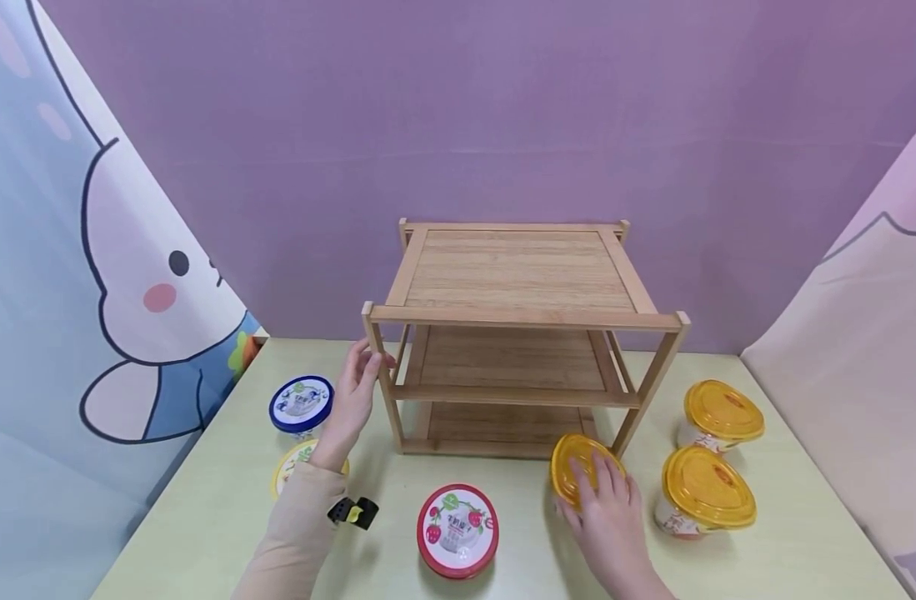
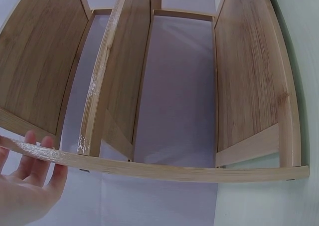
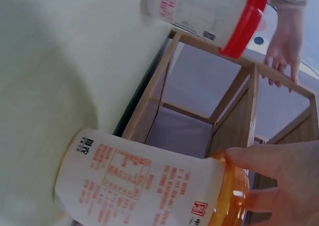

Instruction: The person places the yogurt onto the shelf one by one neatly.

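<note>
A three-tier wooden rack (image 1: 518, 271) stands upright on the table. My left hand (image 1: 356, 392) is at its front left post (image 2: 149, 170), with fingers curled round the upper part. Right of the middle, my right hand (image 1: 606, 521) grips a white tub (image 3: 144, 181) by its translucent orange-yellow lid (image 1: 573, 450), thumb at the lid's edge and fingers over the top. This tub is close in front of the rack's lower right corner; red print covers its side. Between the two arms sits a tub with a red-rimmed strawberry lid (image 1: 458, 531).
Two more orange-lidded tubs (image 1: 723, 408) (image 1: 708, 490) stand at the right. On the left are a blue-lidded tub (image 1: 302, 404) and a yellow-rimmed one (image 1: 288, 467), partly hidden by my left sleeve (image 1: 292, 525). A purple cloth (image 1: 503, 108) hangs behind the rack.
</note>
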`<state>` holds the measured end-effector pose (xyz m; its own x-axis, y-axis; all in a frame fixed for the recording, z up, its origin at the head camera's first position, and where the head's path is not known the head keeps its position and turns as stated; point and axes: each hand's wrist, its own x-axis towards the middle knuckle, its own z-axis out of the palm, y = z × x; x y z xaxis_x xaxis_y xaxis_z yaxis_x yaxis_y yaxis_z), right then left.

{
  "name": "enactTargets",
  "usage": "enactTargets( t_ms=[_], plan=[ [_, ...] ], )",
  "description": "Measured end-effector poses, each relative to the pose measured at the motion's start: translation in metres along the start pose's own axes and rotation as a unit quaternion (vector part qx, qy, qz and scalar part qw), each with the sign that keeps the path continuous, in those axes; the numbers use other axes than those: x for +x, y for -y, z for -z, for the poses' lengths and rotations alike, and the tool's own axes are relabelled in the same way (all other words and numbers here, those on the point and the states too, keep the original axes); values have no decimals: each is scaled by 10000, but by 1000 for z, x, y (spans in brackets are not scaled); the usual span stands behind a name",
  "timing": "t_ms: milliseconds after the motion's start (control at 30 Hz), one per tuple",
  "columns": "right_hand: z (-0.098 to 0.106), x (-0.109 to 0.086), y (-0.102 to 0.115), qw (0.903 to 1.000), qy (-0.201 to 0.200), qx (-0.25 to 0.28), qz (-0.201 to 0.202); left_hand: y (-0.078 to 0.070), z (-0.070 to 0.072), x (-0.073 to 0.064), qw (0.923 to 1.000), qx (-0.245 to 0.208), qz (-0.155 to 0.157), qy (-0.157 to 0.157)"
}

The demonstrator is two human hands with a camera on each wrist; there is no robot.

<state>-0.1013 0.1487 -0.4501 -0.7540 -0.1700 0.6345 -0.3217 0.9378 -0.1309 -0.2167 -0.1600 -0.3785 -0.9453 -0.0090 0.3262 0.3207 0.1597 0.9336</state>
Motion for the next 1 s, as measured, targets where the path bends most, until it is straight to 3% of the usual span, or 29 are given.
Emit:
enactTargets(
  t_ms=[233, 400, 600, 833, 1000],
  plan=[
    [9, 1, -11, 9967, 683, 408, 177, 0, 0, 0, 10000, -80, -38, -27],
    [14, 0, -21, 9912, 957, 864, 301, 2, 0, -1, 9999, -110, -103, -47],
    [18, 1, -33, 9833, 1029, 1413, 509, 1, 0, 0, 9997, -219, -42, 48],
    [19, 8, -46, 9786, 962, 1391, 1174, 1, 0, 0, 9998, -170, 34, 66],
    [20, 9, -52, 9754, 941, 1421, 1399, 0, 0, -1, 9998, -152, 90, 52]
  ],
)
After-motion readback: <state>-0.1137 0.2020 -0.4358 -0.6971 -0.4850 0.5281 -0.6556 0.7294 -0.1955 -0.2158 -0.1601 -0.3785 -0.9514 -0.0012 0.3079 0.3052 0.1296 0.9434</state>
